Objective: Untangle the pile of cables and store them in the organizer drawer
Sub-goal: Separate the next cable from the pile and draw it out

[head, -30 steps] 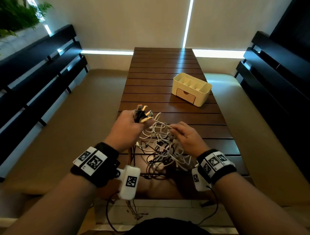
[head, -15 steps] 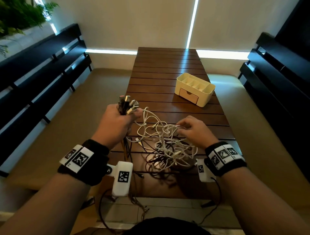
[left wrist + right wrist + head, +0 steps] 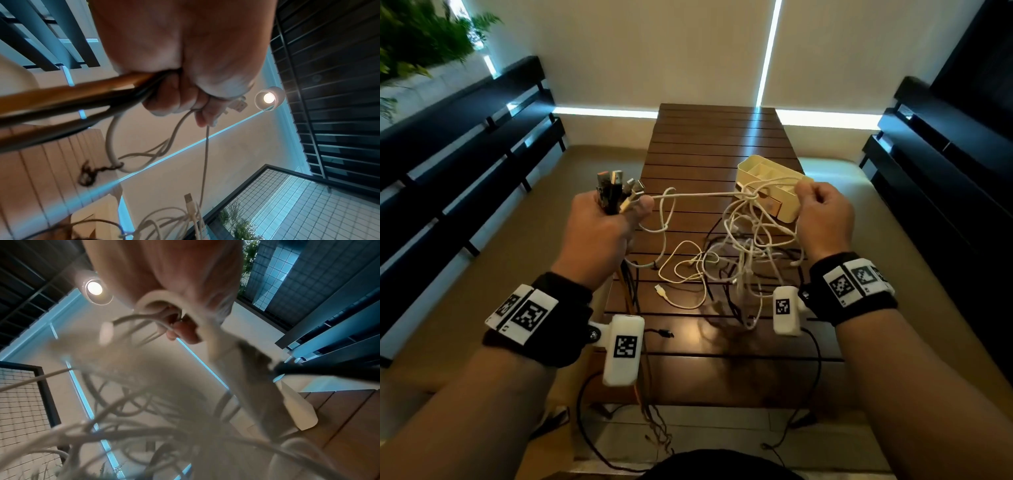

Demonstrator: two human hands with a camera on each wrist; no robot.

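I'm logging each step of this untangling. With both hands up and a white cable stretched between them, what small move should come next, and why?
Probably work the knot loose. The left hand grips the bundle of plugs, the right hand pinches a white cable drawn taut between them, and pulling further would likely tighten it.

A slatted wooden table [image 3: 719, 144] of dark brown boards runs from the centre toward 12 o'clock, ending at a pale wall [image 3: 654, 51]. Thin strips of bright light [image 3: 768, 51] cut that wall — one upright at about 1 o'clock, another level along its foot. Tan cushioned seating [image 3: 493, 240] flanks the table at 9 and 3 o'clock, backed by dark slatted bench rails [image 3: 465, 144] on both sides. Green foliage [image 3: 417, 37] fills the corner at 10 o'clock. From the wrist views, a round ceiling lamp [image 3: 269, 98] glows overhead — beside it dark ceiling slats [image 3: 339, 81] and a black wire-grid panel [image 3: 273, 191].
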